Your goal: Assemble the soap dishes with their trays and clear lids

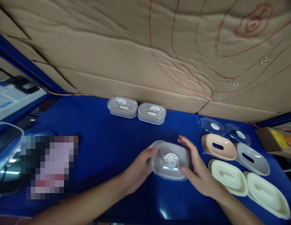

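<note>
Two bare hands hold one gray box with clear lid at the near middle. The left hand has thumb on the left edge, other fingers mostly hidden; the right hand has fingers half spread along the right side. Probably the lid is being fitted; next move calls for even pressing. At right lie cream trays; far, two lidded boxes.

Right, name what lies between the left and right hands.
The head view shows a clear-lidded grey oval plastic box, held by the left hand, with the right hand against it.
</note>
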The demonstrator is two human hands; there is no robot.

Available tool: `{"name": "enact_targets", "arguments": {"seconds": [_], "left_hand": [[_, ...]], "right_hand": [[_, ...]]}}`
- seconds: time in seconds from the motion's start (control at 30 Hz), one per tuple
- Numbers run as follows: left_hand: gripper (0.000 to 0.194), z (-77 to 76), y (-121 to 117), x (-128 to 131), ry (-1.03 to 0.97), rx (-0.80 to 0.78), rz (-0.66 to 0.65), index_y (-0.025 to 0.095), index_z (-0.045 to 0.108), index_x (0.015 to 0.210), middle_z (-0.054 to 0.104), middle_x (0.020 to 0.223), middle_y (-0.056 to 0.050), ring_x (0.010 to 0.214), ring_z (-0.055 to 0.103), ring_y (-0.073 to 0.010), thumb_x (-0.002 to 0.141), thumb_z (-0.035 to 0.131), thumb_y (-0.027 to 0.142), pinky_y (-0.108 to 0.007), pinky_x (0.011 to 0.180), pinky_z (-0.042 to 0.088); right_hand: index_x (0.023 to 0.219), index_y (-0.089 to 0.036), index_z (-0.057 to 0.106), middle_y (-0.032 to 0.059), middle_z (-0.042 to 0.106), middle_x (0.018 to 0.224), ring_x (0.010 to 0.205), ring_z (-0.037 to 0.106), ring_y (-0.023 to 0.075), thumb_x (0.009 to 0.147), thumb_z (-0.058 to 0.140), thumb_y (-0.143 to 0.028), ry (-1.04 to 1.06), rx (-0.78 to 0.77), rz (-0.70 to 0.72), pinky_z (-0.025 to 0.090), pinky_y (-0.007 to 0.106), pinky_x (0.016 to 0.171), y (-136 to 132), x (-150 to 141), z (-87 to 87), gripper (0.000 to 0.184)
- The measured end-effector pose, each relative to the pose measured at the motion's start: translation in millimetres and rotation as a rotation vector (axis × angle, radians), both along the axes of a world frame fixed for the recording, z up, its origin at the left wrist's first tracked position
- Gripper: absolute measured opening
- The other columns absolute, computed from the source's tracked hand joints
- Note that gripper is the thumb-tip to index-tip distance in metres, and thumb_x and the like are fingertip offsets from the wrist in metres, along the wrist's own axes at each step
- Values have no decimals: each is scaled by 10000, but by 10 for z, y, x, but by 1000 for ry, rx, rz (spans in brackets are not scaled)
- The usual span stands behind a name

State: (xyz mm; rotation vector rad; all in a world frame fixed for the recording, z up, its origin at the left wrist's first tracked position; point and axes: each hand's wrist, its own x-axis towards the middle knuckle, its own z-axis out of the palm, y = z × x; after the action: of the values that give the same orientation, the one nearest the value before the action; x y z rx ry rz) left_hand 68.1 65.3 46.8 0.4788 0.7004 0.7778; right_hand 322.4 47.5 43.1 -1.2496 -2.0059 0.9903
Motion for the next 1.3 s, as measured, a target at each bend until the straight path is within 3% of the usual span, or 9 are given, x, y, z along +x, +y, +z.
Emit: {"name": "enact_targets", "arguments": {"seconds": [0.13,0.23,0.37,0.5,0.6,0.77,0.9,1.07,1.3], "left_hand": [[604,20,-7,-29,-56,46,-18,230,690,1390,757,1309,-111,1276,647,-370,868,798,514,-427,1015,499],[661,16,-20,-58,-84,77,-39,239,703,1371,767,1262,-111,1225,670,-366,809,863,547,-416,970,508],[740,7,-36,-99,-96,144,-76,271,722,1339,770,1222,-89,1161,688,-317,718,944,607,-352,909,504],[775,28,-38,-103,-46,231,-96,304,711,1358,752,1265,-70,1184,675,-294,680,998,548,-358,972,495],[715,45,-26,-69,52,245,-17,282,719,1337,747,1288,-81,1231,655,-314,714,989,506,-380,1023,483],[611,11,18,-20,141,149,74,247,694,1334,734,1330,-98,1283,629,-321,833,890,536,-391,1061,474],[616,-26,85,-17,121,163,53,243,627,1413,683,1428,-123,1329,616,-325,913,815,549,-432,1100,484],[669,1,202,-55,191,110,138,227,510,1524,624,1503,-179,1408,585,-344,961,772,477,-511,1185,450],[578,18,248,-97,224,116,145,186,603,1435,605,1491,-206,1350,614,-369,919,775,381,-538,1135,481]], "right_hand": [[1608,-338,404,117,599,1572,1396,643,284,1092,484,-584,166,-223,-146,570,453,1130,53,-36,-27,577],[1465,-337,552,72,739,1358,1180,752,267,1021,585,-671,239,-163,-138,644,350,950,66,-39,25,557],[1426,-349,563,33,783,1173,973,778,241,979,604,-732,256,-41,-122,648,301,793,21,-32,80,590],[1460,-315,547,86,759,1243,1051,772,283,986,537,-775,183,5,-148,662,346,816,-6,14,48,660],[1582,-300,446,149,636,1476,1287,687,344,997,521,-767,46,123,-156,631,456,1015,15,66,19,752],[1715,-344,211,172,406,1696,1556,430,446,845,783,-732,-312,301,56,483,641,1208,64,30,101,1112],[1717,-343,185,161,450,1668,1534,482,393,927,778,-554,-419,296,39,502,607,1208,230,10,124,1010],[1675,-283,271,185,455,1645,1532,483,384,914,765,-585,-471,282,-45,451,602,1242,727,249,20,956],[1644,-234,372,198,508,1612,1498,525,373,927,715,-623,-508,282,-71,449,572,1236,1347,433,-26,885]]}}
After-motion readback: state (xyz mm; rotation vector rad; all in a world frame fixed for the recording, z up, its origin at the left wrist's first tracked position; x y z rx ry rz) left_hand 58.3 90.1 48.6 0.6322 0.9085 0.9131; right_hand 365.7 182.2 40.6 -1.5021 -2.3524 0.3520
